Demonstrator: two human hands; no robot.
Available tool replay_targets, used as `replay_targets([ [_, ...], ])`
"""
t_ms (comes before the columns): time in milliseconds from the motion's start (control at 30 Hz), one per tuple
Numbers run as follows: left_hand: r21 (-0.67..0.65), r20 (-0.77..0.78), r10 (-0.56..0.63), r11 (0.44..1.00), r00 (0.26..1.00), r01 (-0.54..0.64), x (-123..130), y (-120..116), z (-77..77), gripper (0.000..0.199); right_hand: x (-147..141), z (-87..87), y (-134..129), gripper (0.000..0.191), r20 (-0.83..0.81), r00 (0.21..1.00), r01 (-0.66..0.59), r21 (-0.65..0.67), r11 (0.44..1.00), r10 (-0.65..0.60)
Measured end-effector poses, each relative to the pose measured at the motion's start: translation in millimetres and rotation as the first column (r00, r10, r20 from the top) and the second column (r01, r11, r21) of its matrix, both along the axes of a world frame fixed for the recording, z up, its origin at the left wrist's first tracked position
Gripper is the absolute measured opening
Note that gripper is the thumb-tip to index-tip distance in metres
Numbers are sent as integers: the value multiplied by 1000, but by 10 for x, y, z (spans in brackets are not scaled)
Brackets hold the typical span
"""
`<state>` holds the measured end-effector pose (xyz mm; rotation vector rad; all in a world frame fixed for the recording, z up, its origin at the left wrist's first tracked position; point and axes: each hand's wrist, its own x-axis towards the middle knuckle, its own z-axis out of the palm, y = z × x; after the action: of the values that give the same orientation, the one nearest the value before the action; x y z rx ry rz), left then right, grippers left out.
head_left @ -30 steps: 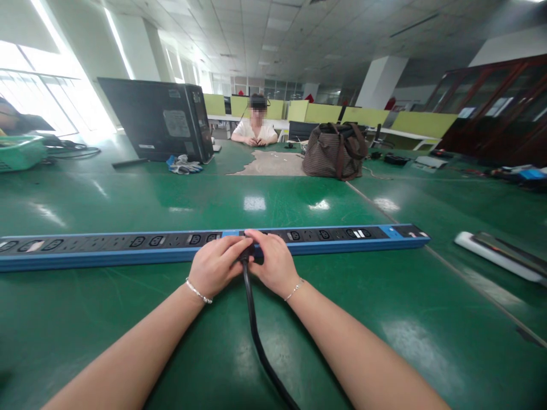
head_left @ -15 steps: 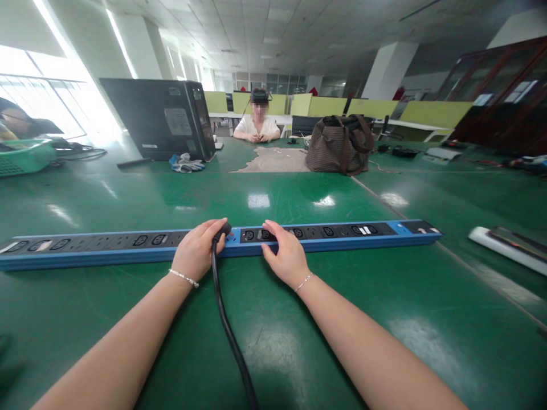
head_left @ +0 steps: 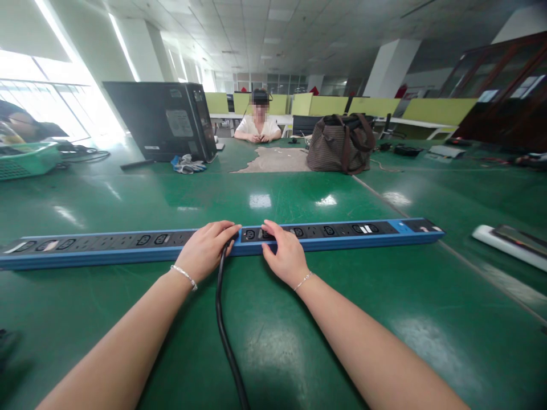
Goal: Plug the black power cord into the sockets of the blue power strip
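A long blue power strip (head_left: 354, 241) with black socket panels lies crosswise on the green table (head_left: 325, 336). My left hand (head_left: 205, 246) is closed around a plug at the middle of the strip, its fingers hiding nearly all of it. From under that hand a thick black cable (head_left: 221, 319) runs down toward the table's near edge. I cannot tell whether the plug sits in a socket. Just to the right, my right hand (head_left: 285, 255) grips the strip, thumb against the near side and fingers over the top.
Across the table stand a black computer case (head_left: 158, 122), a pair of gloves (head_left: 188, 164) and a brown bag (head_left: 341, 143). Another person (head_left: 258, 122) sits behind them. A green basket (head_left: 29, 160) is at left, a white-edged device (head_left: 513, 245) at right.
My left hand has shifted slightly right with the plug, lowering over it so the plug is now mostly covered. The cable has swung left. My right hand stays on the strip.
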<state>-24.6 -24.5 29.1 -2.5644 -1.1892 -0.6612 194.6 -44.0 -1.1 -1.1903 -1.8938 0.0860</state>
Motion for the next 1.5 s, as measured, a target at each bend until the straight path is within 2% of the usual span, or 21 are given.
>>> replay_targets([
  [367,13,22,165,986,986,-165,47,-49,-50,39,-1,0,-15,49,9,1000,-10,5,1000,10],
  [600,-24,50,166,986,985,-165,56,-75,-123,43,-3,1,-39,42,57,998,-3,10,1000,2],
  [833,-149,78,200,971,977,-187,54,-63,-95,44,-31,-13,-37,36,124,992,35,-13,999,-33],
  [967,-166,83,177,973,981,-161,30,-32,-97,43,-60,-4,-30,34,157,986,56,1,998,-56],
  [1100,-134,65,151,981,986,-142,-11,9,-140,59,-154,41,-28,35,197,980,8,42,999,-16],
  [1233,-45,33,300,953,953,-298,-23,20,-185,72,-354,92,-46,39,211,974,-103,71,992,85],
  [1300,-24,15,362,932,932,-362,-25,24,-196,65,-465,102,-45,40,190,977,-111,74,991,96],
  [1500,10,-13,352,936,936,-352,-35,47,-194,36,-652,76,71,37,171,984,-49,45,998,41],
])
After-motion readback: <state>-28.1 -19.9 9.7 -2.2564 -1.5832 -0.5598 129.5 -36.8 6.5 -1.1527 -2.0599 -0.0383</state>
